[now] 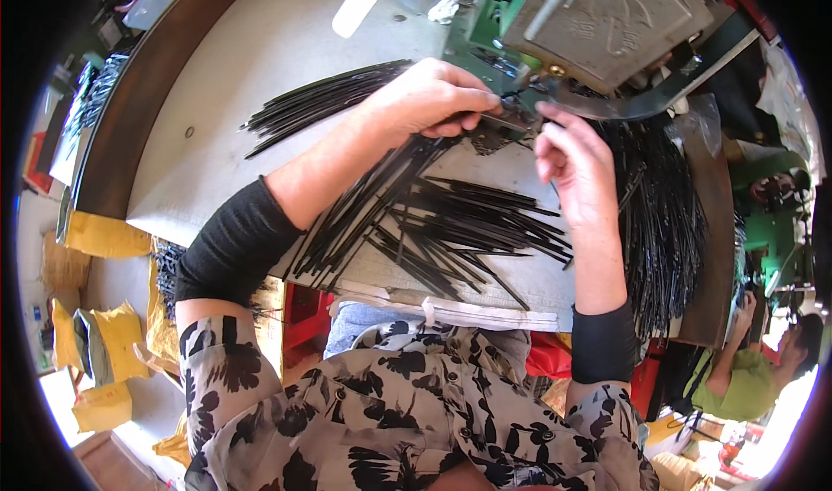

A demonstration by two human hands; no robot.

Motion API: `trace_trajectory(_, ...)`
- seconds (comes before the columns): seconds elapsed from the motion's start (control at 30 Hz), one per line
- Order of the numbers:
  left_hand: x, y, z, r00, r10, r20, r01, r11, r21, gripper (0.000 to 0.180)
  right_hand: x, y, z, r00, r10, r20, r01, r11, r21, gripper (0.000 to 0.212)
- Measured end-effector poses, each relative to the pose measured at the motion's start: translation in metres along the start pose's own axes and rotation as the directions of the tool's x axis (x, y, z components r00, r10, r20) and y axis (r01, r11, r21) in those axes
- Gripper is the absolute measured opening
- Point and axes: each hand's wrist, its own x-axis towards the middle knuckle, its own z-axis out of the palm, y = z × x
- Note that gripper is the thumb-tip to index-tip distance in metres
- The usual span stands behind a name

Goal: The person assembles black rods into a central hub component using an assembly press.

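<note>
My left hand (446, 101) is closed on a thin black metal rod (503, 121), its end close under the green machine (488, 66). My right hand (576, 157) is just right of the machine's working point, fingers curled and index finger raised toward it. Whether a small piece sits in those fingers is too fine to tell. Below my left hand, a fan of black rods (368, 201) lies on the pale worktable (212, 101). Another loose pile of rods (494, 218) spreads between my forearms. A further bundle (316, 101) lies beyond my left forearm.
At the right, a thick heap of black rods (663, 231) hangs down near the table's dark raised edge (706, 266). A grey metal cover (607, 23) and a curved lever (685, 88) stand over the work area. Another person (754, 370) sits at far right.
</note>
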Motion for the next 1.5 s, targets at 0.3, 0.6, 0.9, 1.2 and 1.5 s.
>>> trace_trajectory(0.3, -0.015, 0.008, 0.021, 0.993, 0.063, 0.105, -0.082, 0.977, 0.195, 0.028, 0.008, 0.017, -0.022, 0.998, -0.017, 0.065, -0.010, 0.923, 0.384, 0.022)
trace_trajectory(0.6, -0.023, -0.004, -0.058, 0.937, 0.344, -0.057, -0.124, 0.483, 0.867, 0.023, 0.005, 0.012, -0.014, 0.995, -0.065, -0.080, 0.084, 0.958, 0.273, 0.023)
trace_trajectory(0.9, -0.023, -0.015, -0.054, 0.951, 0.280, -0.130, 0.051, 0.274, 0.960, 0.022, 0.006, 0.012, -0.007, 0.995, -0.042, -0.095, 0.068, 0.956, 0.286, 0.023)
trace_trajectory(1.2, -0.022, -0.019, -0.050, 0.932, 0.350, -0.097, 0.018, 0.221, 0.975, 0.019, 0.006, 0.012, -0.009, 0.999, -0.031, -0.020, 0.035, 0.959, 0.281, 0.024)
trace_trajectory(1.5, -0.024, 0.005, -0.037, 0.939, 0.336, -0.067, -0.111, 0.483, 0.869, 0.020, -0.007, -0.005, 0.016, 0.969, 0.167, 0.181, -0.139, 0.978, -0.156, 0.028)
